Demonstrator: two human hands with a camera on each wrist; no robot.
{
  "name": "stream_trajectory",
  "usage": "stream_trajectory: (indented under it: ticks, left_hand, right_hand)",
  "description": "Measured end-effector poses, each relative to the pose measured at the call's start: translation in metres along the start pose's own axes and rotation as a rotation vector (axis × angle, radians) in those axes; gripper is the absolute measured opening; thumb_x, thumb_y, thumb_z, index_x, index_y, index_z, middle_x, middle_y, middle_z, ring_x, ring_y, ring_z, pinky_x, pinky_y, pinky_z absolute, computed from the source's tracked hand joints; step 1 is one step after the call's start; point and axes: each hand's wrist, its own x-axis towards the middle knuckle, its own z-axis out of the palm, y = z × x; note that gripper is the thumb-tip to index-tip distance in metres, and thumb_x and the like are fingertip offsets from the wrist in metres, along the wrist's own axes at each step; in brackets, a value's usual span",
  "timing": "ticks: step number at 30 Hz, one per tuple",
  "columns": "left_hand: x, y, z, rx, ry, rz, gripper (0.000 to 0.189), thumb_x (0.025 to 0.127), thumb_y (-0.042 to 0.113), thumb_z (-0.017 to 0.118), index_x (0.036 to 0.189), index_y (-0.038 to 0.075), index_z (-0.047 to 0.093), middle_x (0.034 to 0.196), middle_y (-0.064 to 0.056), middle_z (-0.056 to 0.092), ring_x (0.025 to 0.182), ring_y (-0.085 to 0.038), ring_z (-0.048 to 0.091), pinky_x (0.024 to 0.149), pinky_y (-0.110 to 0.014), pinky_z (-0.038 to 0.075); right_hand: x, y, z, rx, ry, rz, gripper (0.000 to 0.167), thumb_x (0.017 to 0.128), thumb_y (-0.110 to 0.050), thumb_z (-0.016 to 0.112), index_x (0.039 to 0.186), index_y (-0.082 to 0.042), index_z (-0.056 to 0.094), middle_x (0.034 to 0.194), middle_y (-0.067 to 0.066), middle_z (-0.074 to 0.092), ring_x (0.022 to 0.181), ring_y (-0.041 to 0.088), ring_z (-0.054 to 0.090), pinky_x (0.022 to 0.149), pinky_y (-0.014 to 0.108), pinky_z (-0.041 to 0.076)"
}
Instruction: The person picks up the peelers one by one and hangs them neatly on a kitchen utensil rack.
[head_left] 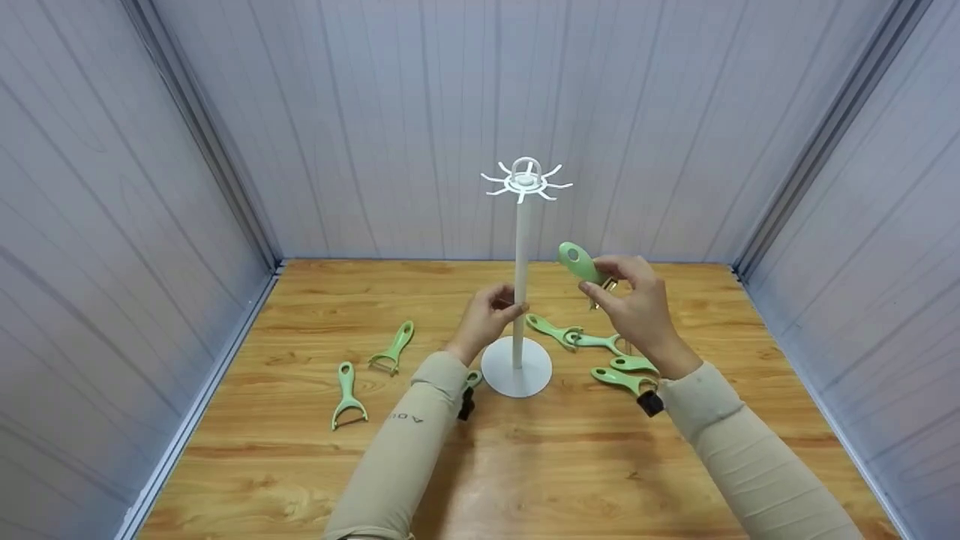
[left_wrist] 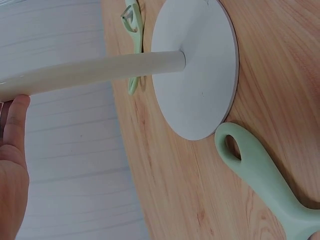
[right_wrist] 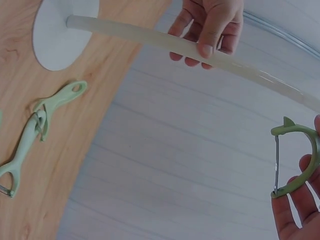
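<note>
A white stand (head_left: 523,247) rises upright on a round base (head_left: 532,379), with a ring of upturned hooks (head_left: 525,184) at its top. My left hand (head_left: 484,319) grips its pole partway up, thumb on one side and fingers on the other, as the right wrist view shows. Right of the pole, above the table, my right hand (head_left: 641,300) pinches a green Y-shaped peeler (head_left: 576,261) by its head end. The peeler's holed handle points up and left, below the level of the hooks. Its blade (right_wrist: 277,165) shows in the right wrist view.
Two green peelers (head_left: 346,386) lie on the wooden table (head_left: 525,480) at left. Several more peelers (head_left: 551,330) lie right of the base, some overlapping. Another peeler (left_wrist: 265,180) lies by the base's edge, partly behind the left wrist. Pale panel walls (head_left: 420,135) enclose the table.
</note>
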Motion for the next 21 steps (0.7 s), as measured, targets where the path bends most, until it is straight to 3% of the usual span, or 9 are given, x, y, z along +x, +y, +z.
stream_trajectory:
  ticks: [9, 21]
  left_hand:
    - [0.000, -0.002, 0.001, -0.008, 0.016, 0.005, 0.016, 0.102, 0.011, 0.077, 0.113, 0.000, 0.074, 0.107, -0.016, 0.077, 0.094, -0.019, 0.069, 0.085, -0.031, 0.057]
    - [0.000, -0.001, 0.001, -0.010, 0.015, 0.004, 0.019, 0.102, 0.012, 0.077, 0.115, -0.001, 0.075, 0.108, -0.017, 0.077, 0.094, -0.018, 0.069, 0.085, -0.030, 0.056]
  right_hand:
    - [0.015, -0.016, 0.000, 0.008, 0.030, -0.020, 0.030, 0.087, -0.003, 0.091, 0.114, 0.002, 0.078, 0.104, 0.016, 0.078, 0.100, 0.025, 0.068, 0.093, 0.028, 0.050]
    - [0.035, -0.032, 0.002, 0.030, 0.080, -0.058, 0.029, 0.087, -0.003, 0.091, 0.113, 0.002, 0.078, 0.104, 0.017, 0.079, 0.099, 0.028, 0.069, 0.094, 0.033, 0.049]
